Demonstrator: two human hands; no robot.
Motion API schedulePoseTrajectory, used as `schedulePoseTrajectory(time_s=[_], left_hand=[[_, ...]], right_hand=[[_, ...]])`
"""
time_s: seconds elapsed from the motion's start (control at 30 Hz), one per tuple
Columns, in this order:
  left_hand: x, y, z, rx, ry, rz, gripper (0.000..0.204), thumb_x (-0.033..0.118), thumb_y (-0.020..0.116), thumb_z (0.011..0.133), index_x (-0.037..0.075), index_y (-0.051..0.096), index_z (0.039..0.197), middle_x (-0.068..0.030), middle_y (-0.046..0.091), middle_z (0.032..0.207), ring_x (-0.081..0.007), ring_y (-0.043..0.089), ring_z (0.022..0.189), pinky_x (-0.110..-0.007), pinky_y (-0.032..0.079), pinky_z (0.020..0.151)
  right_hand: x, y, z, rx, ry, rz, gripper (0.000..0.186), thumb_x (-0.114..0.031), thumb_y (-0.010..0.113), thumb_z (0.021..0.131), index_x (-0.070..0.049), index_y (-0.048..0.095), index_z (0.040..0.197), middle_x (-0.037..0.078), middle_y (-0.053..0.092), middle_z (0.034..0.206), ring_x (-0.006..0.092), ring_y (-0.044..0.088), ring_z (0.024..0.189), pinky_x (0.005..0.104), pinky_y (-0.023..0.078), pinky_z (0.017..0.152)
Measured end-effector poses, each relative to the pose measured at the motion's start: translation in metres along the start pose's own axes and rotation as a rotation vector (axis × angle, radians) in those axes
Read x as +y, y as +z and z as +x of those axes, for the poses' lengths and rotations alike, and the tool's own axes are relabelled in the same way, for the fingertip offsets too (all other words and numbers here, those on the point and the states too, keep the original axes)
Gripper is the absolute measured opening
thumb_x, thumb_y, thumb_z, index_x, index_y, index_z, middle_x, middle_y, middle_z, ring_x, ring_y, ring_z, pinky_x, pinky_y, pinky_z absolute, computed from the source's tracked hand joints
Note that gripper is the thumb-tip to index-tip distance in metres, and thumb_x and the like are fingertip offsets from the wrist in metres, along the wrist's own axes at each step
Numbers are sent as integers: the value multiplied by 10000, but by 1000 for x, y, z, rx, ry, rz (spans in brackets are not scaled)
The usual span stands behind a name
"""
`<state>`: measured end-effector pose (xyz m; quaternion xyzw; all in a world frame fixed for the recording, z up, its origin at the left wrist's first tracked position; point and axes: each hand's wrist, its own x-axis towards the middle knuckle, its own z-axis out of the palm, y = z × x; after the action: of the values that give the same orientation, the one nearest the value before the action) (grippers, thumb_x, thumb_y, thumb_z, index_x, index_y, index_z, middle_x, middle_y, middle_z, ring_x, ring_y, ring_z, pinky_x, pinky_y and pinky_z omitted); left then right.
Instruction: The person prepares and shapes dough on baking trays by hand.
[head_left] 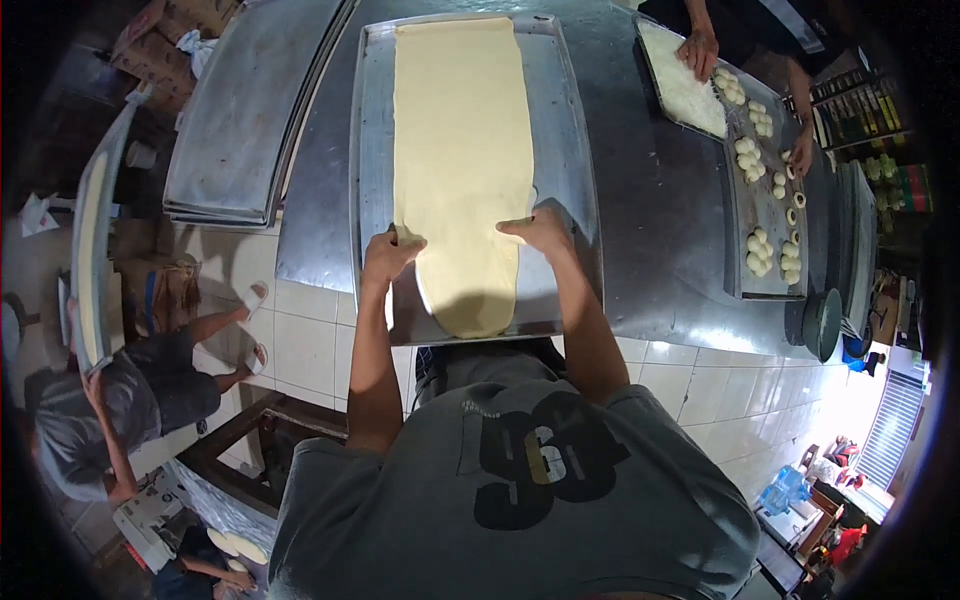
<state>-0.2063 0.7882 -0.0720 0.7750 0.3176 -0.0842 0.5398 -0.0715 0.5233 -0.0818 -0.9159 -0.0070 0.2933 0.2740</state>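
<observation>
A long sheet of pale dough (462,120) lies lengthwise in a shallow metal baking tray (557,110) in front of me. My left hand (391,257) pinches the dough's left edge, thumb on top and fingers tucked beneath. Across from it, my right hand (543,232) holds the right edge in the same way, its thumb lying over the dough. The near end of the sheet is rounded and rests by the tray's front rim, under a shadow.
Stacked metal trays (240,110) stand on the left. At the right, a co-worker's hands work over a tray of dough balls (750,205) and a tray of white shreds (670,75). Another person at left carries a long tray (90,240). A green bowl (822,325) sits at the table's right edge.
</observation>
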Motion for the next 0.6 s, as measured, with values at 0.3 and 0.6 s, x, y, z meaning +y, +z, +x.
schedulePoseTrajectory(time_s=[0.3, 0.6], left_hand=[[1, 20, -43, 140, -4, -310, 355, 265, 722, 767, -49, 675, 925, -130, 686, 821, -178, 651, 768, -321, 497, 673], [-10, 25, -65, 125, 111, -161, 420, 119, 752, 759, -70, 519, 1053, -143, 650, 851, -171, 627, 717, -298, 503, 630]], right_hand=[[-7, -15, -49, -145, 23, 453, 518, -375, 801, 696, -45, 676, 1075, 58, 680, 958, 143, 619, 755, 302, 471, 682], [13, -2, -68, -164, -3, 627, 406, -281, 784, 736, -28, 654, 1026, 74, 667, 940, 146, 620, 756, 282, 497, 680]])
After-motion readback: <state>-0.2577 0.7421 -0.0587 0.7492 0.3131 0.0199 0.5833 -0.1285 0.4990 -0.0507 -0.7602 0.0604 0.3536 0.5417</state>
